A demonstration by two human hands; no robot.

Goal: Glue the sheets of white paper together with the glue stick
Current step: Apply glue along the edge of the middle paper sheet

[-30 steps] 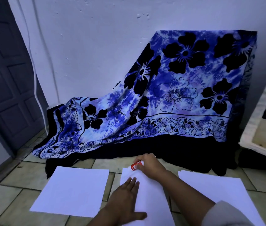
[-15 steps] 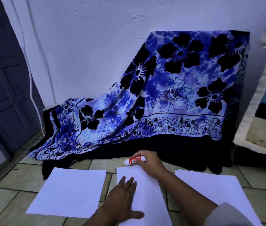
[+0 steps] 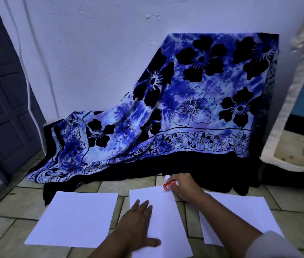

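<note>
Head view — right hand [image 3: 184, 187] grips glue stick [image 3: 168, 183] — red label [image 3: 166, 187] unreadable.

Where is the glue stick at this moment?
In the head view, the right hand grips the glue stick at the far right corner of the middle sheet, near the dark hem of the floral cloth.

A blue-and-white tie-dyed cloth with black flower prints [image 3: 194, 108] drapes against the white plaster wall [image 3: 91, 53] at 12 o'clock. A dark grey panelled door [image 3: 2, 108] stands at 9 o'clock, with a thin white cable [image 3: 29, 94] just beside it. Beige floor tiles [image 3: 7, 211] lie at 7 o'clock.
</note>
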